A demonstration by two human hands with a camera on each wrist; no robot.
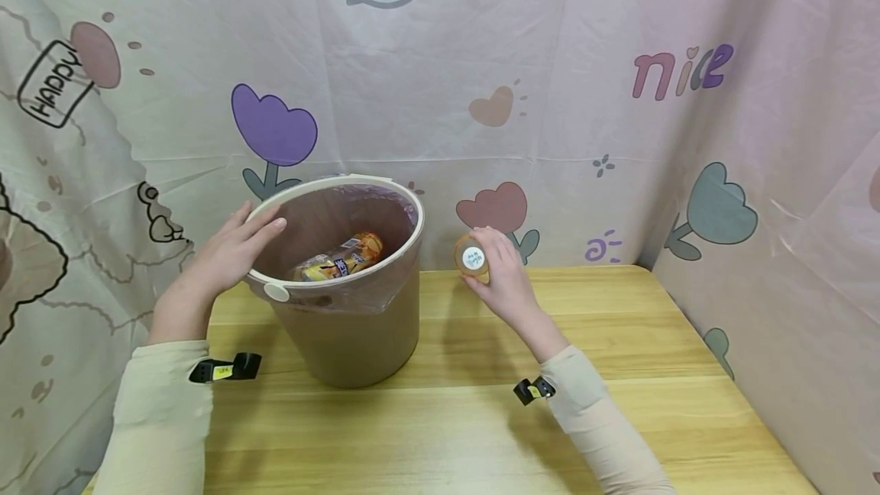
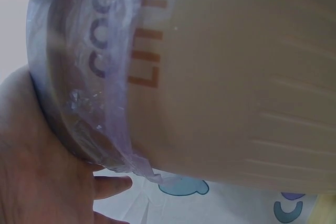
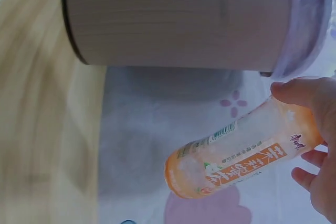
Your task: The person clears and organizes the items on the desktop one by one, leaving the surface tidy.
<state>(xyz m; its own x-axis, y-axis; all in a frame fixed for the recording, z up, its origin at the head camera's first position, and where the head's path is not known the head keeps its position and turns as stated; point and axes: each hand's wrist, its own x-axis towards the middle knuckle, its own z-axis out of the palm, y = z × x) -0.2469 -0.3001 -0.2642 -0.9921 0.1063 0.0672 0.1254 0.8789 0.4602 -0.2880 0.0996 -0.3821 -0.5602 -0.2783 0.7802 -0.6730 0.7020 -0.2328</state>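
A brown trash bin (image 1: 351,342) with a pale rim stands on the wooden table, lined with a clear plastic bag (image 1: 381,298). My left hand (image 1: 227,254) rests against the bin's left rim, its fingers fairly straight; the left wrist view shows the palm beside the bag's folded edge. To the right of the bin, my right hand (image 1: 509,281) grips a plastic drink bottle (image 3: 236,156) with an orange label near its top end. From above, mostly the bottle's white cap (image 1: 473,258) shows. Inside the bin lies another bottle (image 1: 344,258) with a yellow and orange label.
A light wooden table (image 1: 440,441) carries the bin. Printed cloth (image 1: 426,82) hangs behind and along both sides, close to the table's back edge. Each sleeve has a black wrist strap, such as the left strap (image 1: 225,369).
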